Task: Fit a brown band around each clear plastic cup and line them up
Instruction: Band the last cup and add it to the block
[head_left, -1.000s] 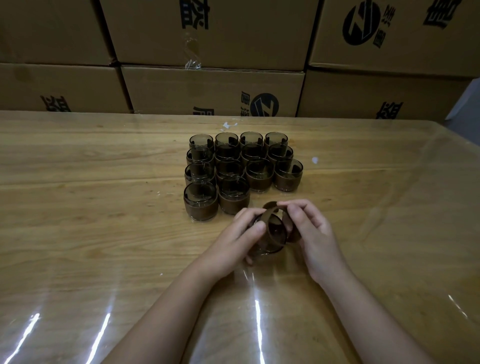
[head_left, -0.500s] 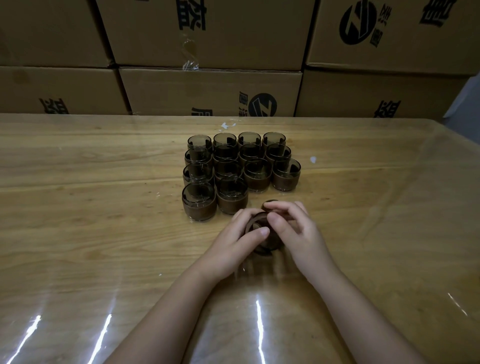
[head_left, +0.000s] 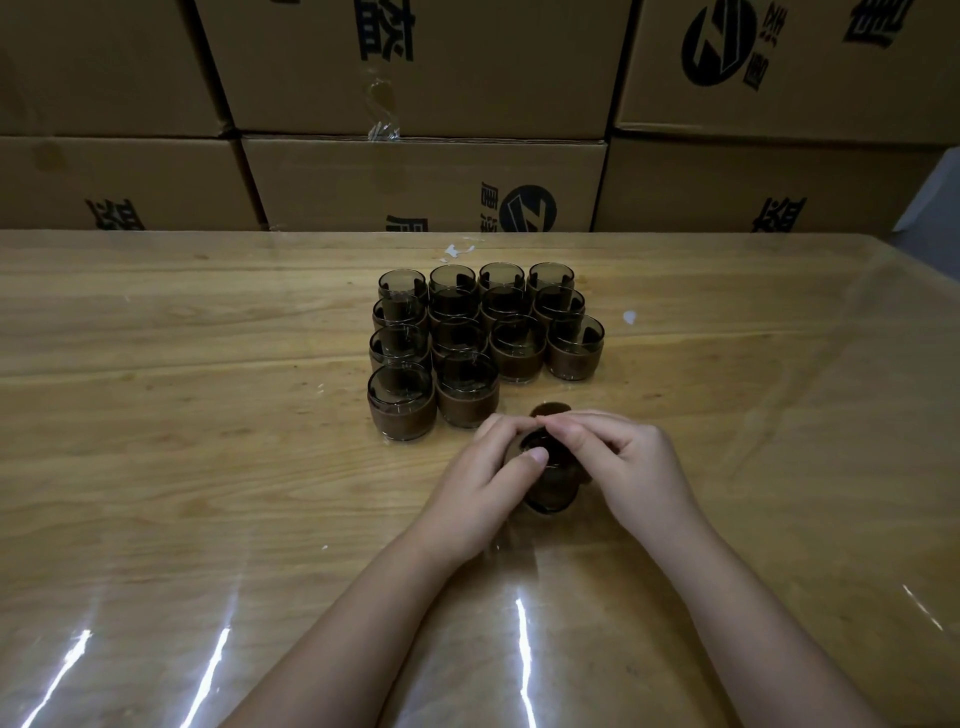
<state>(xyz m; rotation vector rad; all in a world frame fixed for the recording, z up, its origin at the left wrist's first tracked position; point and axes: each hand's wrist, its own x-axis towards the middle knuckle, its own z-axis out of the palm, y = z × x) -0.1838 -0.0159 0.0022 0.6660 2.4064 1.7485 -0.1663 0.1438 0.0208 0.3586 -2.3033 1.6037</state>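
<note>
Brown band (head_left: 550, 410) under curled fingertips (head_left: 535, 456): the left hand (head_left: 488, 467) grips one clear plastic cup (head_left: 553, 493) by its side, thumb over the rim, while the right hand (head_left: 623, 462) pinches the band at the far edge. The band looks only partly seated. This cup is just on the near side of the block of banded cups (head_left: 467, 338), by the gap in its front row. The block holds fourteen finished cups, its last row two short. Cardboard boxes (head_left: 415, 182) stand behind the block.
</note>
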